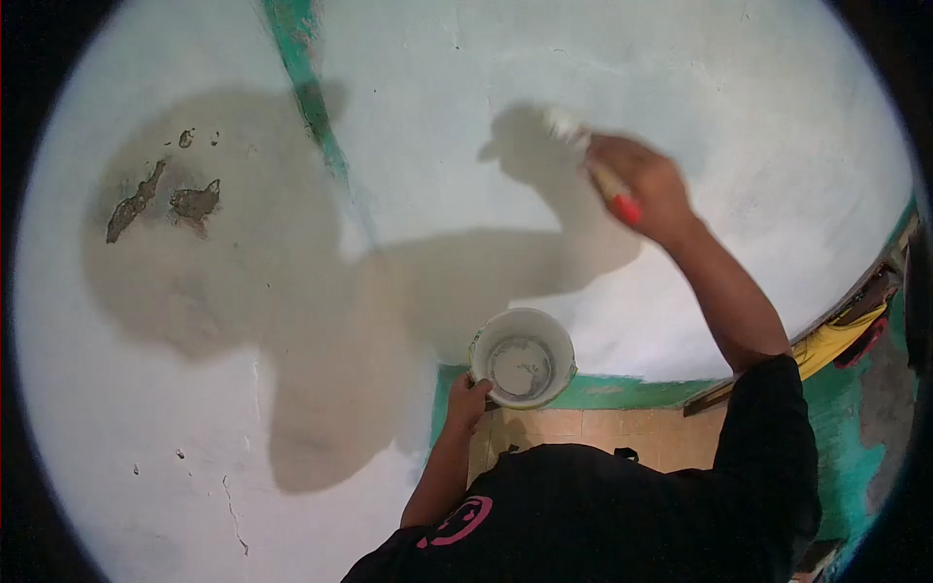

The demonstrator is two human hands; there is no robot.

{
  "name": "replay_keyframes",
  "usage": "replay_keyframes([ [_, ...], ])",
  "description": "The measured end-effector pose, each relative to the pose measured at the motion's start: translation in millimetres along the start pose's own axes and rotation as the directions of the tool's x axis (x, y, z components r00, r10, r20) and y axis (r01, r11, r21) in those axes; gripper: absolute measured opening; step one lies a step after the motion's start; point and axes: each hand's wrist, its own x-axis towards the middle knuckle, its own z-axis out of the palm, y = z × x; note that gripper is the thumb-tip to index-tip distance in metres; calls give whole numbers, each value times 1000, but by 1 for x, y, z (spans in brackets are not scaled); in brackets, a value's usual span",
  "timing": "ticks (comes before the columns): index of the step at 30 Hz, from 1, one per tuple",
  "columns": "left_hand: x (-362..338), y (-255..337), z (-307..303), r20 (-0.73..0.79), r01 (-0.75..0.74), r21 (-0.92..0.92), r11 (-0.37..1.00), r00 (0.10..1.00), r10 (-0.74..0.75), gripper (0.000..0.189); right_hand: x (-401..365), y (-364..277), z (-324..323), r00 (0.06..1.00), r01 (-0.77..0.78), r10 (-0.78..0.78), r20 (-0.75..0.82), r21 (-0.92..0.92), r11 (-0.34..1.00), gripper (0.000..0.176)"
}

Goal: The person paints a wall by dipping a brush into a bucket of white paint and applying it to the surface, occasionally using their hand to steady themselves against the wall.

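Note:
My right hand (644, 185) is raised against the wall, wrapped round the handle of a paintbrush (622, 201) with a red end. The brush's pale bristles, smeared by motion, are at the white-painted wall (437, 126). Lower down, my left hand (468, 400) grips the rim of a white paint bucket (555, 337) at its left side. Some whitish paint shows at the bottom of the bucket, with grey marks on the inner wall.
A green strip (306, 92) runs down the upper wall. Chipped patches (195, 202) and cracks mark the left side. Green paint (607, 393) borders the wall's bottom above the tiled floor (622, 428). At the right, yellow cloth (838, 340) hangs near a green, flaking wall.

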Motion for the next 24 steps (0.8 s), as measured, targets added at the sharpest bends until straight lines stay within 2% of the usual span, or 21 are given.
replay_keyframes([
  [1,-8,8,3,-8,53,-60,997,999,-53,32,11,7,-16,990,28,-28,-136,-2,1000,30],
  [3,-16,15,6,-12,60,-57,997,998,-60,33,24,14,-31,957,-70,45,-288,-77,995,26],
  [5,-11,7,3,-12,63,-56,996,998,-64,33,4,28,-14,958,-104,68,-280,-117,988,25],
  [7,8,-18,-6,4,27,-12,1000,1000,-27,33,-34,35,22,987,105,-126,-96,-201,974,28],
  [9,-4,-4,-1,22,33,-19,999,999,-33,33,-72,22,46,989,108,-83,123,-218,970,31],
  [11,-15,12,4,37,35,-26,999,999,-34,34,-89,5,47,978,38,-42,203,22,999,22],
  [12,-20,18,6,29,46,-32,998,999,-45,34,-90,0,44,979,33,-37,200,23,999,22],
  [13,-22,21,7,24,57,-36,998,998,-57,34,-90,-5,39,934,-139,108,339,69,988,22],
  [14,-17,15,3,27,53,-26,998,998,-53,34,-88,-7,33,849,-313,236,473,89,946,23],
  [15,-7,3,-2,38,29,-10,1000,999,-28,34,-83,-6,27,851,-318,245,464,85,944,23],
  [16,-2,1,-3,51,3,3,1000,999,-3,34,-74,0,20,942,-253,215,259,123,960,23],
  [17,2,-2,-3,59,-2,4,1000,998,2,34,-66,7,12,984,-176,172,45,143,974,23],
  [19,2,-3,-3,70,23,-10,1000,997,-22,34,-44,23,-10,978,-158,171,-120,106,982,29],
  [21,-5,5,4,64,34,9,999,997,-34,33,-19,25,-28,929,-142,143,-341,28,989,29],
  [22,-7,8,6,57,43,25,999,997,-45,33,-16,28,-23,894,-185,193,-405,60,981,28],
  [23,-7,8,7,60,50,34,998,997,-52,33,-22,33,-14,893,-196,203,-401,59,979,28],
  [24,-6,7,8,66,46,28,999,997,-47,32,-33,39,2,944,-161,143,-298,-39,986,30],
])
